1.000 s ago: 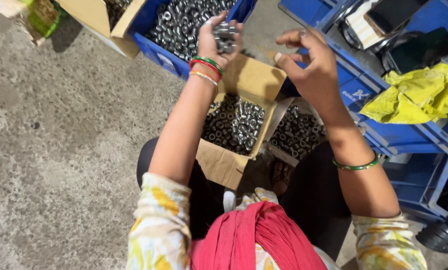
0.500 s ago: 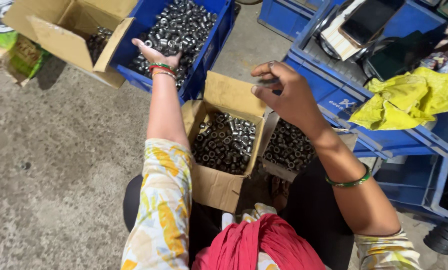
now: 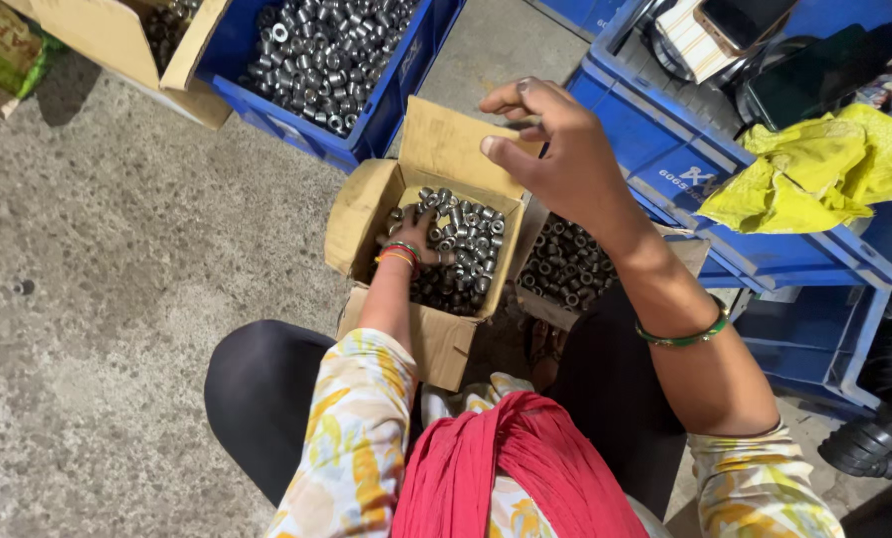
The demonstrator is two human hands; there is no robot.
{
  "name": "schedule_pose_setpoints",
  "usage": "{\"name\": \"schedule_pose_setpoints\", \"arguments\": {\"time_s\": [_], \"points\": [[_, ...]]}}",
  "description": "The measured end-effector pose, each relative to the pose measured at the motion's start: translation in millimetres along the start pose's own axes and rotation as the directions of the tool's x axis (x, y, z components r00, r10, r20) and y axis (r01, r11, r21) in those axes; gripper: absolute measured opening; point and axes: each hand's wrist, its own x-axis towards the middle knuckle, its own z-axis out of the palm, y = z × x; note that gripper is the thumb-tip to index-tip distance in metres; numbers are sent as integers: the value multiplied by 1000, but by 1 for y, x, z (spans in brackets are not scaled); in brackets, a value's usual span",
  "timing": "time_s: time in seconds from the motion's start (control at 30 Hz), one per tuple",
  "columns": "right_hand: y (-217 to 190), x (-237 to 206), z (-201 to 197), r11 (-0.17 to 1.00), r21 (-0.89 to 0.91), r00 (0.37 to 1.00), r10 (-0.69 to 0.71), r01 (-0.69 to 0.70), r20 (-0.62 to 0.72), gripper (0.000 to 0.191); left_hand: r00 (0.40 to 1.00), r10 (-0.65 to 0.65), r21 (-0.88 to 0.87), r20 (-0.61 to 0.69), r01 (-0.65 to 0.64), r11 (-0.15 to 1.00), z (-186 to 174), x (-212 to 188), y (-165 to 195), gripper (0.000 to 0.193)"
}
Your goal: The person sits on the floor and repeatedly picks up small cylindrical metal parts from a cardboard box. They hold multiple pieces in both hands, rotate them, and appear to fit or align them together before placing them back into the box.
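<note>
Your left hand [image 3: 418,231] digs into the metal sleeves [image 3: 466,249], grip closing on some; right hand [image 3: 555,149] raised, fingers loosely curled, apparently empty; next, lift a handful

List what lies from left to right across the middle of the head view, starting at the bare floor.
Concrete floor → left hand in the open cardboard box of metal bushings → second box of darker bushings → raised right hand → blue crate → yellow cloth.
</note>
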Motion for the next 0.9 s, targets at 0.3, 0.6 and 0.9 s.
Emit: {"name": "schedule_pose_setpoints", "arguments": {"time_s": [0.3,0.6,0.9], "points": [[0,-14,3,989,-65,893,-95,136,439,53,960,-156,169,232,118,978,7,5,4,135],[17,-11,7,931,-326,819,57,162,571,65,982,-90,57,167,81,995,27,7,1,151],[20,-6,16,924,-267,808,-70,274,585,59,978,-78,22,195,75,997,31,22,-3,146]]}}
